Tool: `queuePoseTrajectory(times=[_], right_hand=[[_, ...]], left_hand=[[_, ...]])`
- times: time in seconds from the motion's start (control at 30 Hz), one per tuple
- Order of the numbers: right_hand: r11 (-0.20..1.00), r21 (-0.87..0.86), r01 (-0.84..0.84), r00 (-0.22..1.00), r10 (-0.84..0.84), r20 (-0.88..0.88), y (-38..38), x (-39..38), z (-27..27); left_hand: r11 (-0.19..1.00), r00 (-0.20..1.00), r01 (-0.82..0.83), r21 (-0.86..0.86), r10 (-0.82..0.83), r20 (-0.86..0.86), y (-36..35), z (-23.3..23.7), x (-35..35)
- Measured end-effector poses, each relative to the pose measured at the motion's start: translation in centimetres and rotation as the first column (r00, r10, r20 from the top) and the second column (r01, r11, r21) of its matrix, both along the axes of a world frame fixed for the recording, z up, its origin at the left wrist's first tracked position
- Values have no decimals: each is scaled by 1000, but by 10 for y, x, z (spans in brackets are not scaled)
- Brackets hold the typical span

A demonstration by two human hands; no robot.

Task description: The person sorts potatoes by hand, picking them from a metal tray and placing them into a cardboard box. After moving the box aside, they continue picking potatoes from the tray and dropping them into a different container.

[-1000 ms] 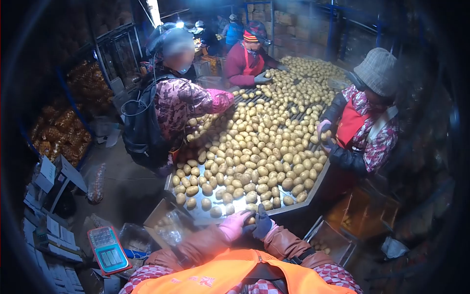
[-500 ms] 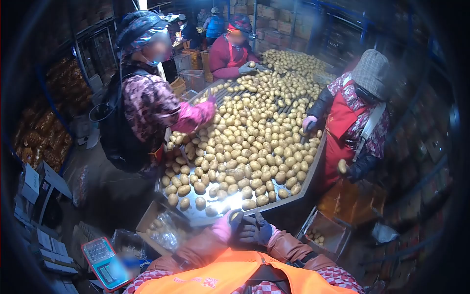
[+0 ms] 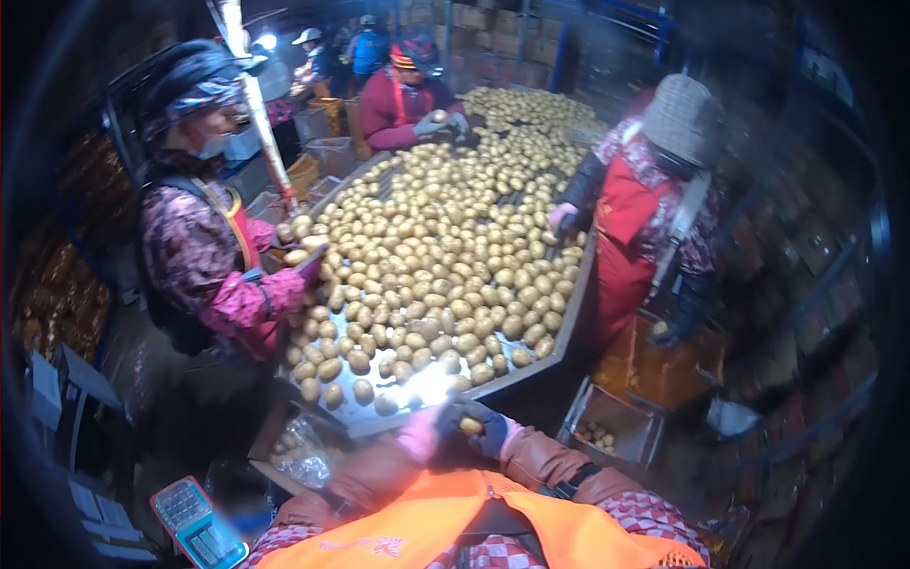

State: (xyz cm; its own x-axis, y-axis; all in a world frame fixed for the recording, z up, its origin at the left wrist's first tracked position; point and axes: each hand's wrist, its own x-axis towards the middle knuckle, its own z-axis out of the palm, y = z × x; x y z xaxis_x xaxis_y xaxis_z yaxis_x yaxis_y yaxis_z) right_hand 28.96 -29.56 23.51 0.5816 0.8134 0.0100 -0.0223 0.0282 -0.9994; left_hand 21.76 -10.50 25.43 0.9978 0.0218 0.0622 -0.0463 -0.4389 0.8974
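Down at the near edge of the surface (image 3: pixel 531 376), both gloved hands sit pressed together. The right hand (image 3: pixel 488 429), in a blue glove, is curled round one potato (image 3: pixel 469 426). The left hand (image 3: pixel 420 440), in a pink glove, touches it — can't tell if it grips too.

Containers: a cardboard box (image 3: pixel 268 434) w/ a clear plastic liner sits below the near-left corner and holds several potatoes. An open box (image 3: pixel 626 410) below the near-right corner has a few at the bottom. An orange crate (image 3: pixel 668 375) stands just beside it, contents unclear. The surface itself is covered w/ a heap of potatoes (image 3: pixel 445 256), thinner toward the near edge.

Vs. half a sec ago: the potato now shows in the blue glove, whereas before the hands were folded over each other w/ none visible. The co-worker at the left edge (image 3: pixel 204 256) had an arm out over the heap — it's now drawn back to that edge, potatoes in hand. The co-worker at the right edge (image 3: pixel 630 204) has a low hand w/ a potato over the orange crate, same as before.
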Motion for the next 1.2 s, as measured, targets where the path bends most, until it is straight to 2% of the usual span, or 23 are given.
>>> queuePoseTrajectory(times=[0.03, 0.1, 0.13, 0.2, 0.23, 0.3, 0.33, 0.37, 0.43, 0.47, 0.5, 0.53, 0.6, 0.67, 0.7, 0.73, 0.77, 0.87, 1.0, 1.03, 1.1, 1.17, 1.2], right_hand=[[998, 61, 36, 988, -27, -153, 3, 6, -12], [982, -162, 101, 779, -179, -601, -1, 5, 30], [958, -254, 130, 757, -261, -599, -3, 6, 40], [965, -211, 154, 734, -255, -629, -15, 19, 26], [960, -187, 207, 660, -279, -698, -24, 27, 30], [947, -115, 299, 523, -264, -810, -46, 46, 33], [944, -53, 326, 559, -238, -795, -59, 55, 33], [947, 99, 305, 910, -259, -322, -77, 77, 2], [909, 254, 331, 941, -298, -159, -114, 82, -22], [849, 259, 460, 833, -311, -458, -131, 84, -9], [751, 235, 617, 635, -299, -713, -147, 86, 4], [639, 180, 748, 451, -292, -843, -164, 84, 1], [567, 142, 811, 268, -146, -952, -208, 84, -6], [450, 63, 891, 179, -221, -959, -241, 78, -22], [414, 86, 906, 143, -110, -984, -256, 76, -27], [413, 67, 908, 122, -108, -987, -266, 69, -37], [493, 162, 855, 413, -457, -788, -276, 60, -49], [729, 92, 678, 723, -640, -262, -298, 53, -49], [678, 146, 721, 689, -677, -258, -306, 57, -69], [601, 158, 784, 589, -638, -496, -306, 59, -73], [524, 135, 841, 454, -547, -704, -320, 63, -80], [485, 158, 860, 265, -160, -951, -349, 68, -90], [464, 43, 885, 135, -167, -977, -357, 72, -61]], left_hand=[[998, 999, -45, -33, 44, -30, -3, 35, -5], [975, 984, -168, -143, 157, -82, -2, 22, -3], [953, 971, -230, -198, 212, -107, -2, 16, -2], [928, 957, -290, -235, 286, -54, 0, -15, -3], [928, 956, -292, -232, 287, -53, 0, -17, -6], [889, 909, -390, -239, 329, -257, 0, -21, -9], [890, 909, -390, -235, 331, -256, 1, -26, -7], [868, 869, -452, -208, 376, -320, 3, -35, -6], [851, 826, -501, -158, 415, -383, -3, -33, -15], [855, 830, -496, -150, 417, -371, -10, -19, -17], [858, 825, -502, -104, 440, -356, -8, -34, -19], [858, 818, -511, -58, 464, -340, -2, -57, -24], [834, 822, -527, -163, 452, -346, -2, -86, -33], [843, 830, -509, -174, 427, -359, -6, -102, -44], [835, 812, -523, -170, 428, -398, -16, -99, -46], [826, 791, -539, -164, 430, -436, -27, -93, -48], [797, 786, -559, -229, 421, -453, -39, -88, -48], [866, 791, -498, -45, 432, -433, -66, -76, -43], [936, 848, -341, 82, 344, -403, -78, -89, -41], [935, 845, -343, 85, 347, -407, -82, -85, -41], [933, 838, -283, 223, 354, -415, -90, -82, -45], [928, 817, -328, 178, 373, -440, -84, -101, -55], [920, 798, -369, 133, 387, -462, -74, -117, -64]])
